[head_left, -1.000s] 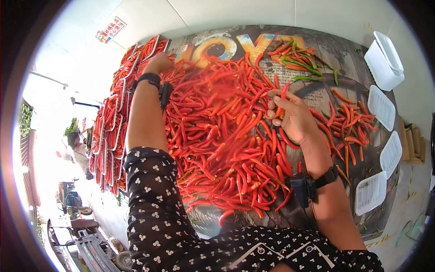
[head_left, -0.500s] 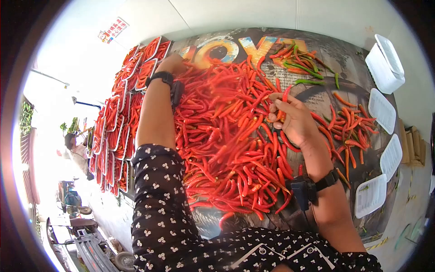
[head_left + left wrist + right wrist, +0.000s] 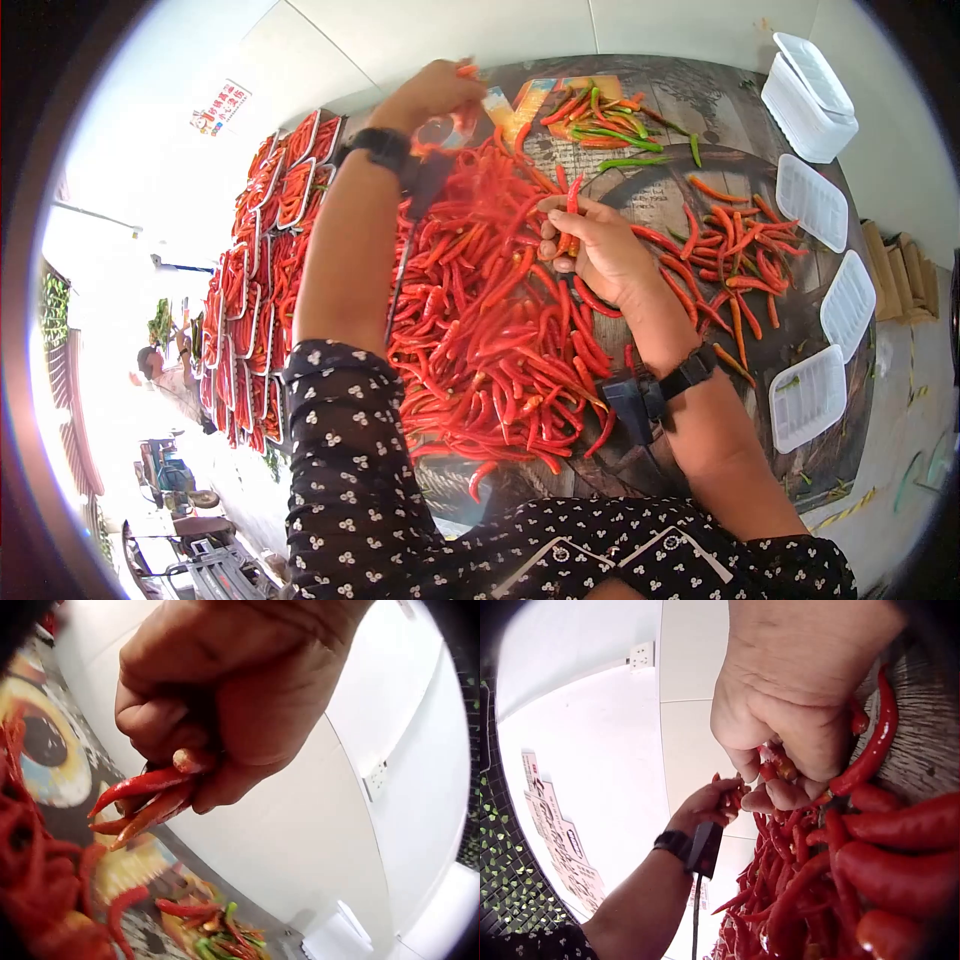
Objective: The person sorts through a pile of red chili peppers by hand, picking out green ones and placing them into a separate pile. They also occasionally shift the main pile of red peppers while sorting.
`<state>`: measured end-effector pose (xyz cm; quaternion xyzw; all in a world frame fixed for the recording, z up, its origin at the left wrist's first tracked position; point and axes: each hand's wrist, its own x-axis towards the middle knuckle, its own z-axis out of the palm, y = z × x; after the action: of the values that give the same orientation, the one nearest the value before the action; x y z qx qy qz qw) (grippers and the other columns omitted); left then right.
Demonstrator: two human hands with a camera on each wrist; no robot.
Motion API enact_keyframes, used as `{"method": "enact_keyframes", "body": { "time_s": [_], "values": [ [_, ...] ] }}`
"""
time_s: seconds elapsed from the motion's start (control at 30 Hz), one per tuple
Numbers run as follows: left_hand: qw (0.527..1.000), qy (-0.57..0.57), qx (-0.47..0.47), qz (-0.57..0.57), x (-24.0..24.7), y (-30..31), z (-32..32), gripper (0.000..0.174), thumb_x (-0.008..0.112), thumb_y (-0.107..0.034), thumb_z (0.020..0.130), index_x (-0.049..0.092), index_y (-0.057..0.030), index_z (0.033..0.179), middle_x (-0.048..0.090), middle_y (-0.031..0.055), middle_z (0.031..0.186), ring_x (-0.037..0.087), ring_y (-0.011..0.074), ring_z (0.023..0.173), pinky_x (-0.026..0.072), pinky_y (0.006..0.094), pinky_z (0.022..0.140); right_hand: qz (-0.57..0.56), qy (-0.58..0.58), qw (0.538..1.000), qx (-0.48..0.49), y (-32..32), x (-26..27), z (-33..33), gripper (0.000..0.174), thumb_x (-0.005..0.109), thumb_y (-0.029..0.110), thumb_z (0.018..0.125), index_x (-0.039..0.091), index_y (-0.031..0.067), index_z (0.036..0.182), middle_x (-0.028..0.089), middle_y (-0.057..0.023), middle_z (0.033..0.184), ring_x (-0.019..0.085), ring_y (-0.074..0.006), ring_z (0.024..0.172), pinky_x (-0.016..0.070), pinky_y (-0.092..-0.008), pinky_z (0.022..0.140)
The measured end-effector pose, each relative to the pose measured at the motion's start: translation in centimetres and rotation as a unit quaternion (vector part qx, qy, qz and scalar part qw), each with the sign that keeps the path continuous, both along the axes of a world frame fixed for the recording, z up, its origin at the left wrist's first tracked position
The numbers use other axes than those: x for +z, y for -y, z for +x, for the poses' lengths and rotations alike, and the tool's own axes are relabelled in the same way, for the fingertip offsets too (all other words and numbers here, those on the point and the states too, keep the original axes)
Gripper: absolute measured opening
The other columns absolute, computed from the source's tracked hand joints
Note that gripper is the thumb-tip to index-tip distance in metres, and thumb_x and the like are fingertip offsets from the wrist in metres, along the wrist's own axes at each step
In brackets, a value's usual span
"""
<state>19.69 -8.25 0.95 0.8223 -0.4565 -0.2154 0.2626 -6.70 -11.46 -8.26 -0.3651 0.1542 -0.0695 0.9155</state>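
My left hand [image 3: 432, 95] is raised over the far edge of a big pile of red chili peppers [image 3: 480, 340]. Curled fingers grip several chili peppers [image 3: 154, 801], whose tips stick out below the fist in the left wrist view. Right of the pile, my right hand [image 3: 608, 250] holds a few more red chili peppers [image 3: 572, 200] between thumb and fingers, one pointing up. In the right wrist view, stem ends of these chili peppers [image 3: 781, 763] show inside the palm, partly hidden by the fingers.
Stacked trays full of red chilies [image 3: 240, 300] stand on the left. Mixed green and orange chilies [image 3: 610, 130] lie at the back, a smaller red heap [image 3: 740, 250] at right. White trays [image 3: 808, 400] line the right edge, below a tray stack [image 3: 808, 105].
My left hand has come up from the pile's far left side and moved right, chili peppers in its grip. The right hand keeps its hold. The head view has shifted slightly.
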Motion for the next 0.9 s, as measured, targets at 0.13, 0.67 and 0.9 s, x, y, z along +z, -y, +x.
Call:
{"method": "enact_keyframes", "body": {
  "time_s": [0.13,0.67,0.9],
  "values": [
    [0.999,0.005,-0.032,0.031,-1.9,5.7,-1.8,0.021,0.060,-0.022,0.076,0.059,-0.0020,0.069,0.056,0.0015,0.058,0.049,0.0098,0.048,0.0361,0.0231,0.042,0.015,0.007,1.000,-0.006,0.0,-0.2,0.1,0.017,0.052,0.013,0.085,0.053,0.0038,0.099,0.051,-0.0040,0.075,0.051,-0.0148,0.065,0.0354,-0.0231,0.050],
    [0.991,0.085,0.082,0.064,4.8,-11.6,1.1,0.036,0.056,-0.027,0.081,0.055,-0.0040,0.110,0.061,0.0074,0.095,0.061,0.0151,0.078,0.0484,0.0277,0.066,0.002,0.026,1.000,0.003,0.0,-0.3,0.1,0.017,0.051,0.013,0.086,0.053,0.0044,0.100,0.052,-0.0027,0.075,0.052,-0.0125,0.066,0.0344,-0.0229,0.048],
    [0.943,0.262,-0.030,0.204,-1.4,-19.2,-4.0,0.039,0.048,-0.031,0.085,0.053,-0.0036,0.112,0.056,0.0126,0.110,0.054,0.0251,0.100,0.0424,0.0355,0.086,-0.013,0.014,1.000,-0.025,-0.4,0.5,0.0,0.014,0.049,0.011,0.085,0.051,0.0030,0.097,0.051,-0.0044,0.070,0.050,-0.0146,0.061,0.0327,-0.0250,0.048]
  ]
}}
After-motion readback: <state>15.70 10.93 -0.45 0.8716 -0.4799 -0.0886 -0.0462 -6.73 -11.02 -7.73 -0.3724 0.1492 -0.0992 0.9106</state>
